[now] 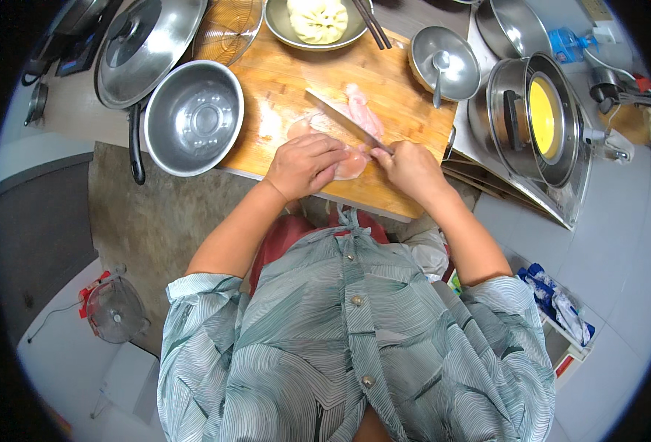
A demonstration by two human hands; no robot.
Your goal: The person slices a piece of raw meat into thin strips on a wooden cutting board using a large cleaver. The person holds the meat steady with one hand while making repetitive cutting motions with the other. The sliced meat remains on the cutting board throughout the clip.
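Observation:
Pieces of pale raw meat lie on a wooden cutting board. My left hand presses down on the nearer piece, fingers bent over its left part. In my right hand is the handle of a kitchen knife, its blade pointing up and to the left across the meat. Beyond the blade rests a thinner strip of meat. More meat shows to the left of the blade, partly hidden by my left fingers. The knife's handle is mostly covered by my right hand.
An empty metal bowl overlaps the board's left edge, with a lidded pan behind it. At the back, a bowl holds pleated dough, chopsticks across its rim. To the right are a spoon in a bowl and a steel pot.

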